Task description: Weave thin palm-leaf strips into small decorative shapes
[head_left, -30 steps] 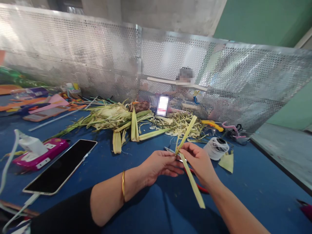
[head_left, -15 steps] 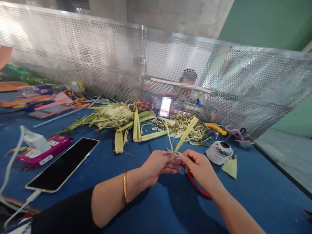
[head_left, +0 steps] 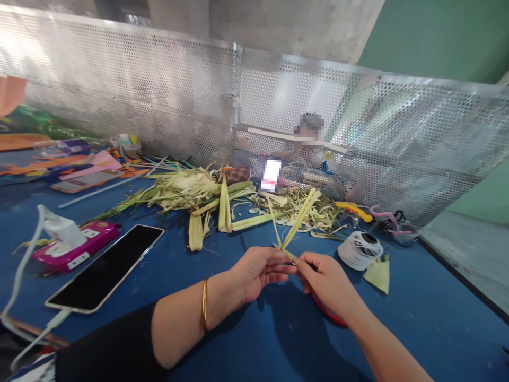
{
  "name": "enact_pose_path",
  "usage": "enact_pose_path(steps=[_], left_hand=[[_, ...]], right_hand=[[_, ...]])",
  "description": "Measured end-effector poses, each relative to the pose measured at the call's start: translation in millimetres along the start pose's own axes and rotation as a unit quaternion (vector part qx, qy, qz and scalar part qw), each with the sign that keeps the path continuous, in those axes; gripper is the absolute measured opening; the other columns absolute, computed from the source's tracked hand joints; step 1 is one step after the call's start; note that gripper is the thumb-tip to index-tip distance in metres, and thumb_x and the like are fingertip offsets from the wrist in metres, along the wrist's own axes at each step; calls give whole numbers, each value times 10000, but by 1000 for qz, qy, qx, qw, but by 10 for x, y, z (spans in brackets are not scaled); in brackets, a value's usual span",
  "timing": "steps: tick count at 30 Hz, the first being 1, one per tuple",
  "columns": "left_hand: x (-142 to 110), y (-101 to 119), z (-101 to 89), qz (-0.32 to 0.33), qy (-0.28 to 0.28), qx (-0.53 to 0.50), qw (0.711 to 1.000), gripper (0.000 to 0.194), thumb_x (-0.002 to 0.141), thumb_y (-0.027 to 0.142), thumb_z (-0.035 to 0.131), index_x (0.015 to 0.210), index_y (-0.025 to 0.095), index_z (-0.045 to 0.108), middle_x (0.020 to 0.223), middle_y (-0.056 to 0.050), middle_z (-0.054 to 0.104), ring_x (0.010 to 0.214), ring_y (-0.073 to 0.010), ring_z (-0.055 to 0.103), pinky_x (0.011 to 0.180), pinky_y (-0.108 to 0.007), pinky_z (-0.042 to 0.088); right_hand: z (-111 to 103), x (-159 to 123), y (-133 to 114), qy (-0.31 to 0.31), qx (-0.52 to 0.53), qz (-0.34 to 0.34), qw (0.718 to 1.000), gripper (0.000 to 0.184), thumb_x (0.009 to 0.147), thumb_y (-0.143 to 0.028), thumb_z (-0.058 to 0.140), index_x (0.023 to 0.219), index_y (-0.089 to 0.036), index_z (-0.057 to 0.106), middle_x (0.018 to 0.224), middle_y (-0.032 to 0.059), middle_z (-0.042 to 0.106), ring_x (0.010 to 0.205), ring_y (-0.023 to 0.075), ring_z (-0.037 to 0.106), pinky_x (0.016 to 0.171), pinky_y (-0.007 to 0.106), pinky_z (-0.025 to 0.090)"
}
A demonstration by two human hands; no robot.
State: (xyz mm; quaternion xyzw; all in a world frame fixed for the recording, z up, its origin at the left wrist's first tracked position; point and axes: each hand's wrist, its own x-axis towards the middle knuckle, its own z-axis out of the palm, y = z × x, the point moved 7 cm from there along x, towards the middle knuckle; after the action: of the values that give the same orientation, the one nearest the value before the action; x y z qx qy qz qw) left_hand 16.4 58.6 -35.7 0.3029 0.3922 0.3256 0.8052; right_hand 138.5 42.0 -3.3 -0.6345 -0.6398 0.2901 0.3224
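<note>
While the spool of white thread (head_left: 352,253) rests on the desk (head_left: 246,339), the left hand (head_left: 260,273) and right hand (head_left: 324,278), both left of it, pinch a folded leaf strip (head_left: 298,220). Red scissors (head_left: 332,314) lie nearer the wearer than the spool; leaf shavings (head_left: 326,213) lie beyond it, leftward.

Red handle (head_left: 330,314) partly behind right hand (head_left: 326,280) — screen (head_left: 271,175) blurred, orange sheet (head_left: 11,95) cropped

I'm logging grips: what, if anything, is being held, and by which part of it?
Yellow-green leaf strips, held at the lower end where they meet, by the left hand and right hand.
</note>
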Motion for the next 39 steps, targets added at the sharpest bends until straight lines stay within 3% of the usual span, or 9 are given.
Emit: enact_pose_path(steps=[4, 7, 10, 13, 15, 21, 25, 34, 39], left_hand=[[-2, 26, -11, 19, 7, -8, 1000, 100, 797, 125, 592, 765, 88, 680, 690, -50, 674, 600, -85, 619, 495, -154, 455], [16, 43, -34, 46, 16, 3, 999, 72, 766, 105, 622, 729, 91, 683, 692, -49, 667, 546, -62, 576, 463, -142, 420], [33, 39, -45, 60, 20, 7, 998, 51, 748, 105, 637, 721, 97, 680, 726, -50, 674, 541, -62, 569, 470, -150, 429], [22, 5, -18, 53, 15, 32, 998, 61, 753, 109, 626, 712, 98, 669, 713, -51, 678, 526, -67, 569, 481, -161, 440], [4, -23, 6, 46, 13, 53, 997, 63, 758, 114, 620, 707, 97, 652, 737, -60, 691, 517, -68, 575, 475, -165, 436], [-18, -60, 52, 24, -14, 63, 998, 77, 724, 147, 649, 783, 102, 669, 849, -85, 714, 566, -89, 624, 472, -164, 430], [-11, -44, 54, 23, -24, 51, 998, 164, 804, 219, 584, 825, 94, 689, 889, -108, 713, 570, -95, 630, 459, -170, 432], [4, 4, 39, 53, -12, 14, 998, 218, 885, 253, 530, 755, 106, 626, 754, -60, 685, 515, -62, 582, 439, -161, 418], [0, -8, 90, 32, -47, -12, 998, 236, 877, 254, 523, 756, 89, 641, 688, -45, 657, 527, -80, 589, 438, -169, 437]], right_hand=[[65, -24, -69, -38, -2, -17, 999, 263, 782, -324, 487, 542, -216, 487, 505, -34, 532, 447, 135, 537, 438, 225, 395], [89, -42, -163, -65, -58, -74, 993, 272, 781, -319, 503, 532, -210, 512, 496, -36, 520, 479, 132, 501, 457, 225, 366], [-63, -33, -193, 20, -76, -94, 992, 269, 796, -387, 541, 596, -210, 576, 535, -22, 559, 517, 141, 499, 491, 244, 377], [-280, -44, -148, 147, 17, -72, 986, 252, 783, -455, 584, 757, -206, 614, 672, 13, 646, 610, 167, 580, 589, 278, 451], [-318, -47, -122, 173, 74, -64, 980, 271, 764, -470, 610, 766, -199, 605, 687, 26, 655, 646, 182, 602, 625, 296, 472], [-260, -11, -23, 173, 155, -25, 972, 309, 743, -479, 637, 790, -175, 616, 659, 48, 678, 661, 215, 640, 675, 353, 508], [-244, 11, 31, 172, 209, -14, 963, 321, 729, -479, 655, 830, -182, 590, 628, 34, 674, 652, 227, 660, 680, 374, 534], [-224, 13, 49, 172, 266, -14, 948, 331, 707, -494, 677, 813, -206, 552, 620, 12, 662, 646, 228, 661, 692, 389, 538], [-190, 56, 170, 166, 294, 58, 940, 362, 606, -499, 729, 740, -200, 574, 594, 5, 652, 575, 202, 629, 636, 360, 528]])
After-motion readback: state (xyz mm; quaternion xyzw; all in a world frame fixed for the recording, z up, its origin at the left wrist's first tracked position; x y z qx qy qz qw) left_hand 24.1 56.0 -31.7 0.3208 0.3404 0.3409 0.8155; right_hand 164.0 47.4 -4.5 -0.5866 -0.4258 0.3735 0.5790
